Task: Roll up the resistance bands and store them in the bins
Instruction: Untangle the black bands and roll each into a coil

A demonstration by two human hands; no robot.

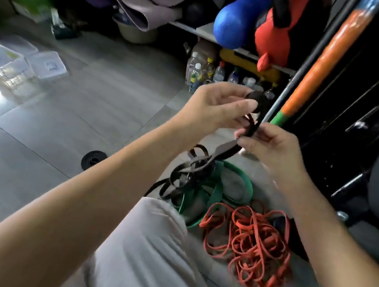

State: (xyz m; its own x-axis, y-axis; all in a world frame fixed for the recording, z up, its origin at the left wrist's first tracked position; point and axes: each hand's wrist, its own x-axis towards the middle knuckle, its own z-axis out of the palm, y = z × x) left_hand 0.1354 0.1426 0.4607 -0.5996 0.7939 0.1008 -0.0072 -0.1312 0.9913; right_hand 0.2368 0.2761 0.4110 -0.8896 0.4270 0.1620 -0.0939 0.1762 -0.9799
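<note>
**A:** How is that black band (259, 103) going to be handling?

**B:** I'm judging it light, soft and floppy, a bit grippy like rubber, and nothing about it is fragile. It is probably wanting to spring open, so the coil needs pinching across its flat sides.

**A:** Where is it being held?

**B:** At one o'clock from the middle, the left hand (214, 107) is pinching the small started coil between thumb and fingertips. Just at four o'clock of that, the right hand (274, 149) is pinching the strap below it, with its fingers curled on it.

**A:** And how is it looking?

**B:** It's looking flat, narrow and matte. Its tail is trailing down into a floor tangle at five o'clock, over a green band (228, 172) and beside the red bands (249, 247). A finished black roll (93, 160) is lying at eight o'clock, and the clear bins (10, 63) are waiting at ten.
</note>
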